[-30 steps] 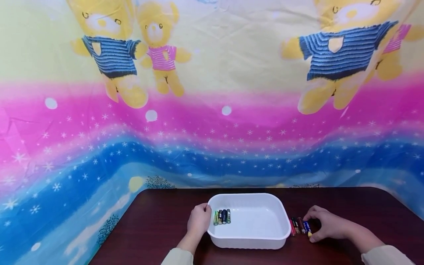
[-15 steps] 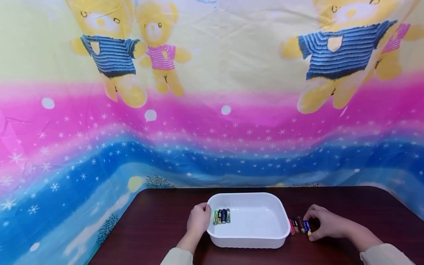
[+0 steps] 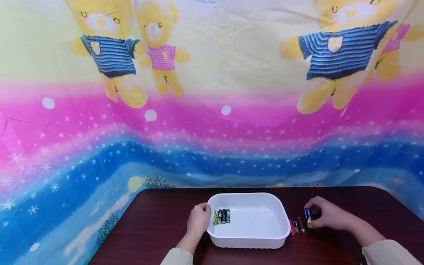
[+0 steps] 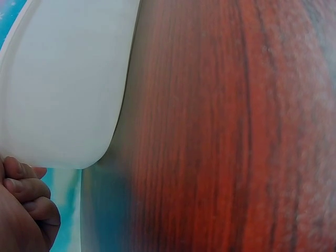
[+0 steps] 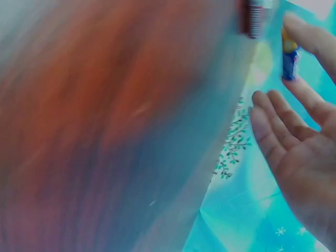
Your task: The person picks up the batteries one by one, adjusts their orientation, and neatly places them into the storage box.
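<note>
My right hand point(image 3: 331, 215) pinches a blue and yellow battery point(image 3: 307, 214) between thumb and forefinger, lifted off the table. In the right wrist view the same battery point(image 5: 289, 58) spans from thumb to fingertip, the other fingers held away. Just left of it, several batteries point(image 3: 297, 225) in red, black and brown lie side by side against the right of a white plastic tray point(image 3: 248, 243). Several more batteries point(image 3: 222, 216) lie in a row inside the tray's left part. My left hand point(image 3: 199, 219) grips the tray's left rim, with fingers point(image 4: 32, 191) curled at its edge.
Under everything is a dark reddish-brown wooden table point(image 3: 159, 217) with rounded corners. A cloth backdrop point(image 3: 205, 147) printed with bears and snowflakes hangs behind and beside it. The tray's raised walls stand between its inside and the batteries on the table.
My right hand has raised the blue and yellow battery up from the row on the table. The left hand and tray stay in place.
</note>
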The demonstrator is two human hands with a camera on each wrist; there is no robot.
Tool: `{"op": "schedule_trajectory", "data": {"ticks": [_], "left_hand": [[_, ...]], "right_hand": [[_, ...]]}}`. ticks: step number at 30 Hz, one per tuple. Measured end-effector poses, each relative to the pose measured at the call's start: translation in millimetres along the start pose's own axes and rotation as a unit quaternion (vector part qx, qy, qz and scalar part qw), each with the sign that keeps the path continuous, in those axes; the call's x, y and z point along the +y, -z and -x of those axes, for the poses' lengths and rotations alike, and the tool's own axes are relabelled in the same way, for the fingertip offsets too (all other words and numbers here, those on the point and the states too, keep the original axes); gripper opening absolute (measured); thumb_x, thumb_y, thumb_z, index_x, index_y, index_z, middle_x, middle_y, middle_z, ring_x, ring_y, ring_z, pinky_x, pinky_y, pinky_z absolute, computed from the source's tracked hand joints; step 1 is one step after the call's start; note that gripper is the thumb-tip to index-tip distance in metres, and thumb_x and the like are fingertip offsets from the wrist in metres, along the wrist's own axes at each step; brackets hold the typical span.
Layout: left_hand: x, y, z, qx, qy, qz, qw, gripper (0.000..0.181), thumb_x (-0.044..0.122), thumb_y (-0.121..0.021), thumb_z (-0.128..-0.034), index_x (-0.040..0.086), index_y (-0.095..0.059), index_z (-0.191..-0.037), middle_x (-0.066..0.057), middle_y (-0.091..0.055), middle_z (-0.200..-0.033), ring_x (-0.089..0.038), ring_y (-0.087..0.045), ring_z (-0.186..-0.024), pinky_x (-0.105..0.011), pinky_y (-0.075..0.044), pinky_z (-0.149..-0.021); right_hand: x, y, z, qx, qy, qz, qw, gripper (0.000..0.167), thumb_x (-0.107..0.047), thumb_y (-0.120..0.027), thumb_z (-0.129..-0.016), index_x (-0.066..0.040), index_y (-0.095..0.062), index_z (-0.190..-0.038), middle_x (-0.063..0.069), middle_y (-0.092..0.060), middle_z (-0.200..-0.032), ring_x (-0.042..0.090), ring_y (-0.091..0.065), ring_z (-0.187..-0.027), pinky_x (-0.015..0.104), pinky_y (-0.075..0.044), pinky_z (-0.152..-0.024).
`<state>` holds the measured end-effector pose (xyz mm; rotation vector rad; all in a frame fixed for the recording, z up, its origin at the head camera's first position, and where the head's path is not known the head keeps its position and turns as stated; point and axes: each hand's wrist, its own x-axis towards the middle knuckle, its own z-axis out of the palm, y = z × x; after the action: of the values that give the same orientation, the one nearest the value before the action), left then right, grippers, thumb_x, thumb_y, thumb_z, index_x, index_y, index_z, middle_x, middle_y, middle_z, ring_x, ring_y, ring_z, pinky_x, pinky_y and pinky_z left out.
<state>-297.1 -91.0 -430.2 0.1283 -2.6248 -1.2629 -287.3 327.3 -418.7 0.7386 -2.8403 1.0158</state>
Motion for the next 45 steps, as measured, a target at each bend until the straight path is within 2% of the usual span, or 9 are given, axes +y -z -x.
{"op": "schedule_trajectory", "data": {"ticks": [2, 5, 9, 14, 20, 25, 28, 34, 45], "left_hand": [[0.0, 0.1, -0.4, -0.001, -0.001, -0.001, 1.0, 0.032, 0.021, -0.051, -0.093, 0.001, -0.064, -0.114, -0.013, -0.066, -0.105, -0.024, -0.062, -0.092, -0.045, -0.05, -0.078], [0.3, 0.4, -0.9, -0.003, 0.0, -0.001, 1.0, 0.032, 0.021, -0.051, -0.0931, 0.001, -0.064, -0.114, -0.013, -0.066, -0.105, -0.023, -0.062, -0.091, -0.044, -0.05, -0.077], [0.0, 0.5, -1.4, -0.003, 0.001, 0.001, 1.0, 0.032, 0.021, -0.051, -0.093, 0.001, -0.064, -0.114, -0.013, -0.066, -0.105, -0.023, -0.062, -0.091, -0.044, -0.05, -0.078], [-0.8, -0.6, -1.3, -0.002, 0.0, 0.0, 1.0, 0.031, 0.021, -0.051, -0.0927, 0.001, -0.065, -0.113, -0.013, -0.066, -0.105, -0.024, -0.062, -0.092, -0.045, -0.05, -0.078], [-0.6, -0.8, -0.7, 0.001, 0.0, -0.001, 1.0, 0.031, 0.021, -0.052, -0.0923, 0.002, -0.065, -0.113, -0.012, -0.066, -0.105, -0.025, -0.061, -0.094, -0.045, -0.049, -0.08], [-0.2, -0.7, -0.9, 0.002, -0.005, -0.005, 1.0, 0.03, 0.021, -0.052, -0.0922, 0.002, -0.066, -0.112, -0.012, -0.066, -0.104, -0.024, -0.061, -0.094, -0.045, -0.049, -0.08], [-0.5, -0.7, -1.6, 0.004, -0.009, -0.008, 0.9999, 0.03, 0.021, -0.052, -0.0922, 0.003, -0.066, -0.11, -0.011, -0.066, -0.103, -0.023, -0.062, -0.091, -0.044, -0.049, -0.078], [-0.8, -0.8, -2.0, 0.001, -0.006, -0.006, 1.0, 0.031, 0.021, -0.051, -0.0923, 0.003, -0.066, -0.112, -0.011, -0.066, -0.103, -0.023, -0.062, -0.092, -0.045, -0.05, -0.078], [0.6, 0.3, -1.7, -0.004, -0.003, -0.001, 1.0, 0.031, 0.021, -0.051, -0.0929, 0.002, -0.065, -0.113, -0.012, -0.066, -0.104, -0.023, -0.062, -0.092, -0.044, -0.05, -0.079]], "right_hand": [[-4.9, 3.8, -3.0, 0.016, -0.023, -0.067, 0.9974, 0.047, -0.012, -0.08, -0.068, 0.004, -0.053, -0.103, 0.009, -0.054, -0.091, 0.015, -0.055, -0.08, 0.028, -0.05, -0.063], [-13.0, 6.8, -6.4, 0.026, -0.072, -0.167, 0.983, 0.054, -0.007, -0.076, -0.072, 0.013, -0.046, -0.113, 0.015, -0.058, -0.093, 0.019, -0.058, -0.085, 0.032, -0.052, -0.066], [-18.6, 2.8, -8.7, 0.038, -0.105, -0.233, 0.9661, 0.061, -0.002, -0.071, -0.076, 0.019, -0.036, -0.122, 0.02, -0.058, -0.101, 0.023, -0.058, -0.09, 0.033, -0.052, -0.072], [-19.9, -2.1, -11.6, 0.023, -0.105, -0.302, 0.9472, 0.065, 0.001, -0.065, -0.08, 0.022, -0.026, -0.127, 0.022, -0.057, -0.109, 0.024, -0.06, -0.094, 0.034, -0.052, -0.076], [-25.4, -3.5, -16.3, 0.003, -0.059, -0.364, 0.9294, 0.065, 0.002, -0.061, -0.083, 0.018, -0.021, -0.132, 0.014, -0.055, -0.11, 0.023, -0.062, -0.096, 0.036, -0.051, -0.081], [-31.9, -4.3, -23.7, 0.016, -0.052, -0.365, 0.9294, 0.064, 0.001, -0.063, -0.082, 0.009, -0.027, -0.134, 0.012, -0.054, -0.107, 0.026, -0.061, -0.098, 0.034, -0.05, -0.082], [-38.5, -3.6, -30.9, 0.024, -0.076, -0.36, 0.9295, 0.07, 0.0, -0.066, -0.081, 0.01, -0.025, -0.136, 0.019, -0.051, -0.11, 0.03, -0.059, -0.1, 0.039, -0.049, -0.085], [-57.4, -3.9, -49.2, 0.04, -0.109, -0.327, 0.9378, 0.074, -0.003, -0.07, -0.078, 0.007, -0.028, -0.138, 0.029, -0.041, -0.123, 0.029, -0.049, -0.104, 0.041, -0.048, -0.086], [-80.0, -6.2, -78.9, 0.016, -0.125, -0.306, 0.9436, 0.072, -0.001, -0.069, -0.078, 0.002, -0.033, -0.14, 0.026, -0.04, -0.128, 0.033, -0.044, -0.112, 0.046, -0.045, -0.09]]}}
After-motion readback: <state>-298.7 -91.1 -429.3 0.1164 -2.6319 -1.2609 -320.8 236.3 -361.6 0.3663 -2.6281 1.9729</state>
